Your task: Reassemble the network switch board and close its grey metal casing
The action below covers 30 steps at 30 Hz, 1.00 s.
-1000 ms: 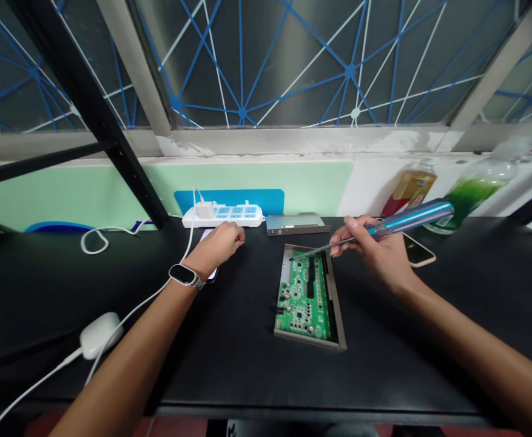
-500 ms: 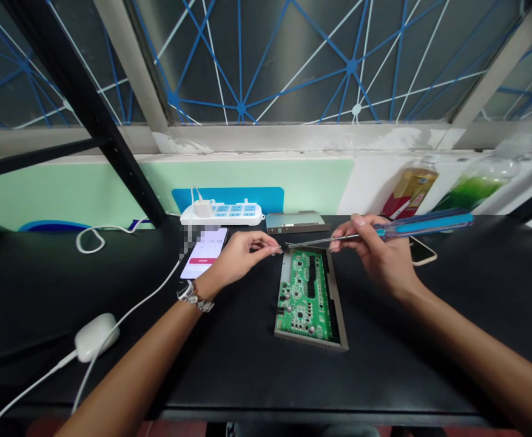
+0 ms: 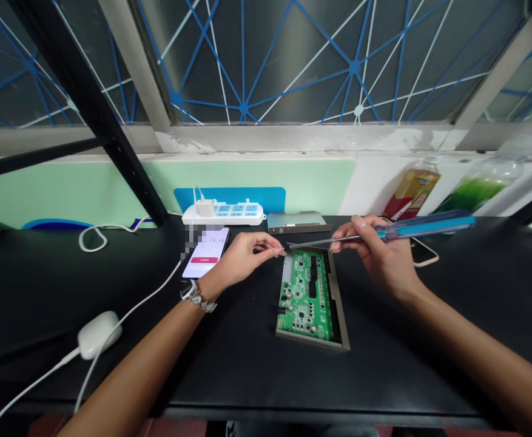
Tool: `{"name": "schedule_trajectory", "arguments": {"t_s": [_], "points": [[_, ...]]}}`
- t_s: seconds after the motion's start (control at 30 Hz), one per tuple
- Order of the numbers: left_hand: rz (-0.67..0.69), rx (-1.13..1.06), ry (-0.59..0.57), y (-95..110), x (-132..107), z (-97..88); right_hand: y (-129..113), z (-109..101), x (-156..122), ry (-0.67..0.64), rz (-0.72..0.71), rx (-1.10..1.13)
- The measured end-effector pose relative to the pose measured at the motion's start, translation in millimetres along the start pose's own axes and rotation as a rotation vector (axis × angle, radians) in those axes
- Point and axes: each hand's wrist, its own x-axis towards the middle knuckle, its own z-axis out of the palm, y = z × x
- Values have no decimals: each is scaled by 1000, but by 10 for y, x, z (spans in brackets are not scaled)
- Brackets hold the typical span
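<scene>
In my right hand (image 3: pixel 379 252) is a screwdriver (image 3: pixel 423 227) with a clear blue handle, held nearly level. Its thin shaft points left, and the tip lies just above the far edge of a metal tray (image 3: pixel 336 303). Inside that tray sits a green circuit board (image 3: pixel 306 294) with small chips and a black strip. My left hand (image 3: pixel 250 258), with a silver watch at the wrist, pinches a tiny piece close to the screwdriver tip. That piece looks like a screw, but it is too small to be sure.
Behind the tray lie a metal cover (image 3: pixel 299 223) and a white power strip (image 3: pixel 222 212). A lit phone (image 3: pixel 205 252) is left of my left hand; another phone (image 3: pixel 424 252) lies beyond my right. Two bottles stand back right. A white adapter (image 3: pixel 99 335) and cable cross the left side.
Both hands hold nearly the same pose. My left fingertips have come very slightly nearer to the screwdriver tip. The whole view has shifted a little.
</scene>
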Motion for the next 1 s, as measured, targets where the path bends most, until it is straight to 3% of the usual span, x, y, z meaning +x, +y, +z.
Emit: {"name": "schedule_trajectory", "arguments": {"t_s": [0.2, 0.43, 0.57, 0.73, 0.83, 1.0], "points": [[-19, -49, 6, -11, -1, 34, -20, -20, 4, -58, 26, -54], [-39, -103, 1, -77, 3, 69, -70, -114, 42, -273, 78, -27], [-29, -92, -24, -55, 11, 99, -118, -123, 115, -278, 53, -63], [70, 111, 26, 36, 88, 109, -205, -37, 352, -199, -15, -213], [98, 218, 81, 46, 144, 110, -182, 9, 517, -251, -8, -294], [113, 246, 39, -27, 174, 123, -54, 23, 647, -343, 63, -303]]}}
